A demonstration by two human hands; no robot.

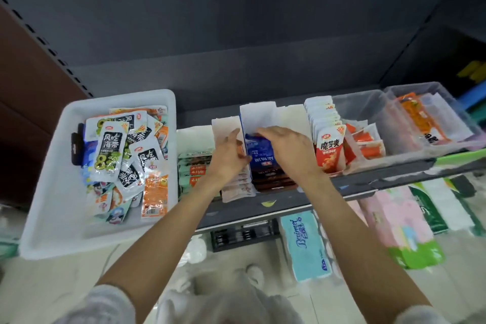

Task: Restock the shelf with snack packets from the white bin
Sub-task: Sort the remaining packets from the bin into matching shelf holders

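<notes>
The white bin (42,202) stands at the left end of the dark shelf (278,201), heaped with several mixed snack packets (109,151). In the middle of the shelf a row of dark blue packets (260,158) stands in a white paper-lined slot. My right hand (286,148) reaches over the top of that row, its fingers curled on the back blue packet. My left hand (230,154) rests against the left side of the same row, with its fingers touching the blue packet and the white divider (223,126).
Left of the blue row lie green-and-red packets (193,169) and pale pink packets (236,188). To the right stand red-and-white packets (328,151) and clear tubs (368,105) with orange snacks. Tissue packs (305,247) fill the lower shelf.
</notes>
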